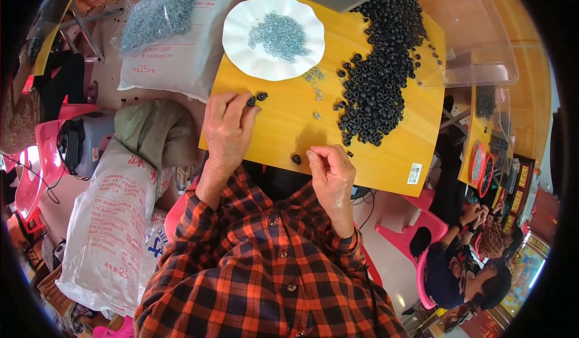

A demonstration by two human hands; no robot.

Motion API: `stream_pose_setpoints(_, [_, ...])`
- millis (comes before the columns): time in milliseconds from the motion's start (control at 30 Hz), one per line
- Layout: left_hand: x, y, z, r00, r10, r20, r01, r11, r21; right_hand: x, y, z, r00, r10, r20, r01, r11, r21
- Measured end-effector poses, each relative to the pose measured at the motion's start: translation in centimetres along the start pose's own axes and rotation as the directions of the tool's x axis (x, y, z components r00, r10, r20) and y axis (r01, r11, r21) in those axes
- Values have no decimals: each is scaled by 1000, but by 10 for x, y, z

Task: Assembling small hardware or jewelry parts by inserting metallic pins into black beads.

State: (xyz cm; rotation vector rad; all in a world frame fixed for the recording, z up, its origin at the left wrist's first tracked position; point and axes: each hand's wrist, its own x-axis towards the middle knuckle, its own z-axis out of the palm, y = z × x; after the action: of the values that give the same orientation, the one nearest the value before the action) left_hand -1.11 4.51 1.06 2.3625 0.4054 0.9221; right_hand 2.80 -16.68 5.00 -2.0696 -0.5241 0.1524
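Observation:
My left hand [228,124] is over the near-left part of the yellow table, thumb and forefinger closed at a small black ring-shaped part [251,102]. A second black ring [262,96] lies right beside that one. By the table's near edge, my right hand [333,175] has its thumb and forefinger pinched together; what is between them, if anything, is too small to make out. One loose black ring [296,159] rests just left of its fingertips. A white scalloped plate [235,47] beyond my left hand holds a heap of small clear, bluish pieces [278,36].
A large pile of black rings [377,91] covers the table's right side. Small clear pieces [316,91] lie scattered below the plate. Clear plastic bins [476,48] stand at the back and right. White sacks [108,223] are on my left; a person [464,271] sits at the lower right.

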Motion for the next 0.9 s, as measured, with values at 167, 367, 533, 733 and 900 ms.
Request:
stream_pose_setpoints(167, [0,4,-1,1000,21,-18,-21,1000,3,2,9,-9,997,-6,-72,1,997,-73])
stream_pose_setpoints(367, [1,26,13,994,106,4,-105,993,-57,3,13,-18,991,35,-127,-50,992,-116])
stream_pose_setpoints(533, [17,43,39,957,238,167,-211,963,-167,5,13,-23,988,47,-148,-67,989,-131])
stream_pose_setpoints(733, [36,50,57,945,219,244,-203,975,-90,6,13,-25,985,73,-159,-91,990,-109])
stream_pose_setpoints(900, [40,54,60,924,221,312,-228,974,-14,7,18,-23,985,62,-162,-79,991,-104])
